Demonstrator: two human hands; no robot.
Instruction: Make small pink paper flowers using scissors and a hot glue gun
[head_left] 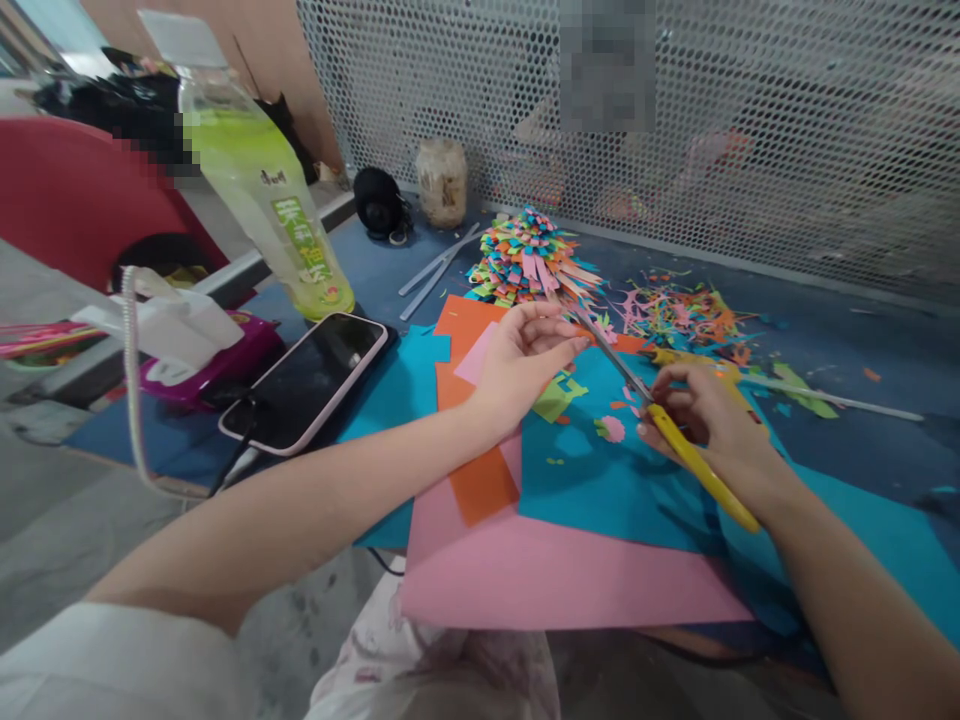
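My right hand (705, 420) is wrapped round the yellow handles of a pair of scissors (701, 468). The metal blades point up and left, with their tips close to the fingers of my left hand (529, 360). Those left fingers are pinched together, and whatever lies between them is too small or hidden to name. Beneath both hands is a blue paper sheet (600, 490), overlapping a larger pink sheet (555, 585) and orange paper (487, 490). A small pink scalloped paper piece (613, 429) and green scraps (555, 400) lie on the blue sheet.
Behind my hands stands a cone of multicoloured fringed paper (529, 260), beside a heap of paper shreds (682, 315). A phone (307, 380), a green drink bottle (262, 190) and a purple tissue box (214, 365) stand left. A perforated metal panel (480, 90) closes the back.
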